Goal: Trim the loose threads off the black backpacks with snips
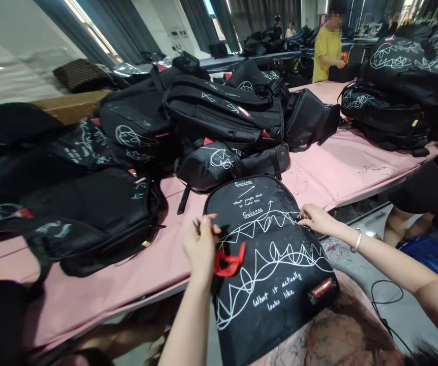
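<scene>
A black backpack [272, 254] with white scribbled lines and words lies across my lap and the table's near edge. My left hand [200, 246] is closed on small red-handled snips [229, 263] and pinches a black strap or thread at the backpack's left side. My right hand [317, 218] is closed in a pinch on the backpack's right edge, near the zipper seam. A bracelet sits on my right wrist.
A pink-covered table [333, 168] carries several more black backpacks [222, 114] in piles at left, centre and right. A person in a yellow shirt [327, 48] stands at the far end. Another person's legs [405, 223] show at right beside a blue crate [436, 256]. A cable lies on the floor.
</scene>
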A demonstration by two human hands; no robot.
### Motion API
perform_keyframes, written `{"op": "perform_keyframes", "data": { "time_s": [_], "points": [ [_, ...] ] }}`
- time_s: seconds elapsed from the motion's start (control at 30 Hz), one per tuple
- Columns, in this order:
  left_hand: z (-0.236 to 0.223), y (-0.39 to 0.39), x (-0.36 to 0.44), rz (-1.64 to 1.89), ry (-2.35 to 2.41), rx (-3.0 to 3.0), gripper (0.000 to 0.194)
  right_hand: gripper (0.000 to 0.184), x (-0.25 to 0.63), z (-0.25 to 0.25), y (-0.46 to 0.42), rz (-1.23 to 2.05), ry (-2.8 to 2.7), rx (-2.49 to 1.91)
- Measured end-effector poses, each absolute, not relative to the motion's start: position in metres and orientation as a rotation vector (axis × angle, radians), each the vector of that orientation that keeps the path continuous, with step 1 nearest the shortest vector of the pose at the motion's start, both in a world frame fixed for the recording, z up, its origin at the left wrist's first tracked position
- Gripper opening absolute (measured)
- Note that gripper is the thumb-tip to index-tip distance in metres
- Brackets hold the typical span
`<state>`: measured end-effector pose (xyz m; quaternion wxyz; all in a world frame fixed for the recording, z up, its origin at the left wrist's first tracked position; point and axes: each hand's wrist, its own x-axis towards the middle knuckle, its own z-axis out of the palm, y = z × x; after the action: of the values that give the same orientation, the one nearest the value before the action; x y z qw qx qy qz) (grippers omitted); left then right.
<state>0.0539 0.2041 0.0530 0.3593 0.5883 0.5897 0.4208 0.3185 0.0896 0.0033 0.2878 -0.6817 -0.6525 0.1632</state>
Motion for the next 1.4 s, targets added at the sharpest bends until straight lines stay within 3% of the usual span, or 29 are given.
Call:
{"op": "perform_keyframes", "data": {
  "time_s": [0.1, 0.17, 0.23, 0.4, 0.53, 0.6, 0.73, 0.87, 0.97, 1.07, 1.17, 1.3, 1.4],
  "points": [
    [0.046, 0.223, 0.028, 0.775, 1.946, 1.859, 0.052, 0.010, 0.326, -0.005, 0.089, 0.437, -1.827, -1.793],
    [0.039, 0.228, 0.022, 0.466, 2.045, 1.939, 0.065, 0.005, 0.324, -0.004, 0.091, 0.402, -1.889, -1.768],
    [0.034, 0.230, 0.021, 0.311, 2.079, 1.934, 0.074, 0.012, 0.321, 0.000, 0.095, 0.367, -1.965, -1.740],
    [0.029, 0.229, 0.021, 0.303, 2.107, 1.951, 0.070, 0.024, 0.322, 0.017, 0.091, 0.308, -2.165, -1.695],
    [0.028, 0.226, 0.019, 0.268, 2.159, 1.904, 0.066, 0.021, 0.318, 0.041, 0.044, 0.531, -2.604, -1.345],
    [0.029, 0.224, 0.022, 0.257, 2.132, 1.884, 0.064, 0.015, 0.317, 0.051, 0.015, 0.633, -2.632, -1.376],
    [0.030, 0.223, 0.031, 0.279, 2.112, 1.901, 0.062, 0.017, 0.320, 0.054, -0.002, 0.892, -2.308, -1.496],
    [0.030, 0.222, 0.032, 0.330, 2.109, 1.923, 0.060, 0.015, 0.320, 0.029, 0.040, 1.286, -1.447, -1.634],
    [0.029, 0.220, 0.028, 0.381, 2.093, 1.960, 0.059, 0.011, 0.310, 0.006, 0.076, 1.492, -1.242, -1.592],
    [0.026, 0.221, 0.022, 0.406, 2.088, 1.991, 0.056, 0.015, 0.300, -0.005, 0.100, 1.529, -1.192, -1.469],
    [0.021, 0.223, 0.018, 0.433, 2.025, 2.022, 0.049, 0.001, 0.297, -0.003, 0.117, 1.488, -1.080, -1.294],
    [0.012, 0.224, 0.013, 0.596, 1.875, 1.983, 0.043, 0.027, 0.289, 0.002, 0.129, 1.356, -0.951, -1.112],
    [0.011, 0.225, 0.007, 0.826, 1.616, 1.791, 0.040, 0.030, 0.277, 0.001, 0.125, 1.349, -0.937, -1.053]
  ]
}}
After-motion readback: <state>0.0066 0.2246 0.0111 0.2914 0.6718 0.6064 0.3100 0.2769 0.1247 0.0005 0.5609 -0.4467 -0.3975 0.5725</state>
